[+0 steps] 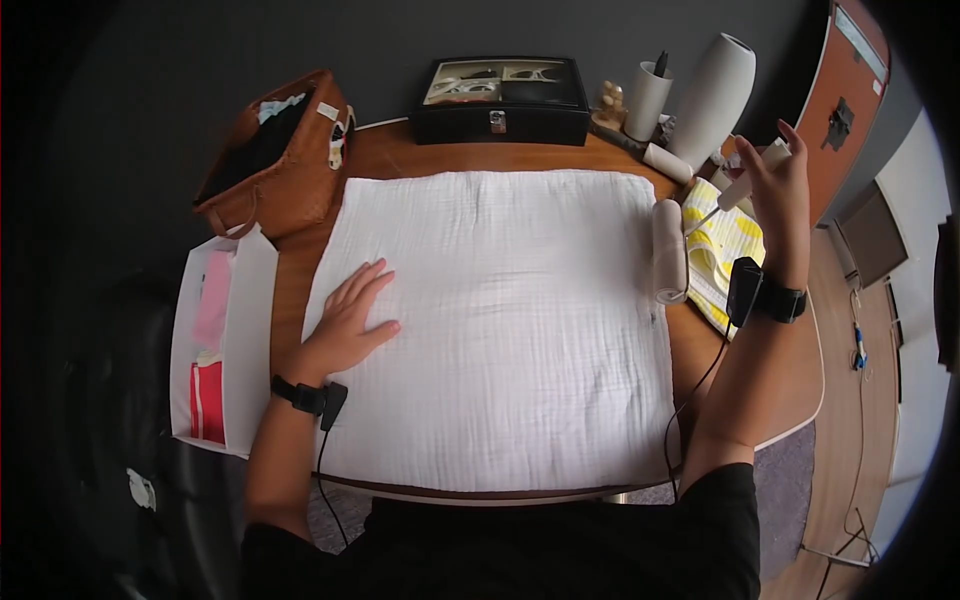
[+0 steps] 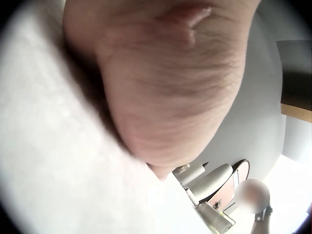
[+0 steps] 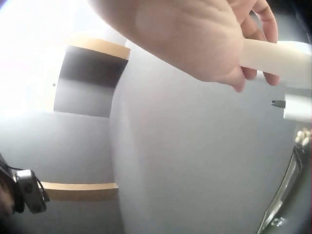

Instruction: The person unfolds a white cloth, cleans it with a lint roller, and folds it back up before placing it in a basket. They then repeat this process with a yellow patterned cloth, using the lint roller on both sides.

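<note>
A white crinkled muslin cloth (image 1: 500,330) lies spread out on the wooden table. My left hand (image 1: 350,318) rests flat on its left part, fingers and thumb spread. At the right side, my right hand (image 1: 780,195) grips the pale handle of a lint roller (image 1: 670,252) between thumb and fingers. The roller's head stands along the cloth's right edge. In the right wrist view the handle (image 3: 273,57) runs out from the palm, with the fingers behind it. A folded yellow-and-white cloth (image 1: 722,245) lies just right of the roller head, beneath the handle.
A brown leather basket (image 1: 290,175) and a white box (image 1: 255,340) with pink and red items stand left. Behind the cloth sits a black glasses case (image 1: 500,125). A white vase (image 1: 712,95), a white cup (image 1: 648,105) and a small roll (image 1: 667,162) stand at the back right.
</note>
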Demonstrator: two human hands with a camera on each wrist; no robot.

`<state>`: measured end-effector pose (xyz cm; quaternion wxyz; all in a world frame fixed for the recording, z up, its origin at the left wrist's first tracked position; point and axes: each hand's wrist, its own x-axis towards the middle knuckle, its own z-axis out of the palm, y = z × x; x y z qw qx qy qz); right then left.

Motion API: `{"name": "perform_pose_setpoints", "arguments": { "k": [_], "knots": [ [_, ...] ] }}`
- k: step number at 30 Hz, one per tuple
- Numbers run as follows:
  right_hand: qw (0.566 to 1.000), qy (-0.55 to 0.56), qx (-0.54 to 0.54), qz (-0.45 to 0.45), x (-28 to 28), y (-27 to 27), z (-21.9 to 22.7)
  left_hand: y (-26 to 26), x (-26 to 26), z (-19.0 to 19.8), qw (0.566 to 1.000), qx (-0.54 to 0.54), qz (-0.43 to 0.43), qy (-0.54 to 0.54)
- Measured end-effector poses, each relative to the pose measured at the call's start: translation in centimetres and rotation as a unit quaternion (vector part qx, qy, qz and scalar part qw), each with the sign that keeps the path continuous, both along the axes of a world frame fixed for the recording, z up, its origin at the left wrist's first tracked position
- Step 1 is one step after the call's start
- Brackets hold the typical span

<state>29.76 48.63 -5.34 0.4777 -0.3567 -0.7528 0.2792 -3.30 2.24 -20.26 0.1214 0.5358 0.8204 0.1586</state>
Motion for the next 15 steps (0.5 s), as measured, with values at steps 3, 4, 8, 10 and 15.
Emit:
{"name": "perform_pose_setpoints", "arguments": {
  "k": [3,4,8,10,15],
  "knots": [
    [0.996,-0.027,0.082,-0.032,0.9,1.6,-1.0,-1.8,0.1,0.0,1.000,0.017,0.006,0.008],
    [0.988,-0.077,0.115,-0.067,1.5,2.2,-0.9,-2.4,0.1,-0.1,1.000,0.023,0.011,0.009],
    [0.899,-0.213,0.307,-0.227,2.2,0.6,-0.4,-3.4,0.3,-0.4,0.999,0.036,0.028,0.023],
    [0.861,-0.272,0.332,-0.273,1.2,-4.3,1.4,-3.2,0.0,-0.5,0.997,0.073,0.028,0.009],
    [0.942,-0.212,0.153,0.209,-4.0,-11.2,-1.3,-2.2,-2.3,-0.5,0.990,0.121,0.072,-0.028]
  ]
}}
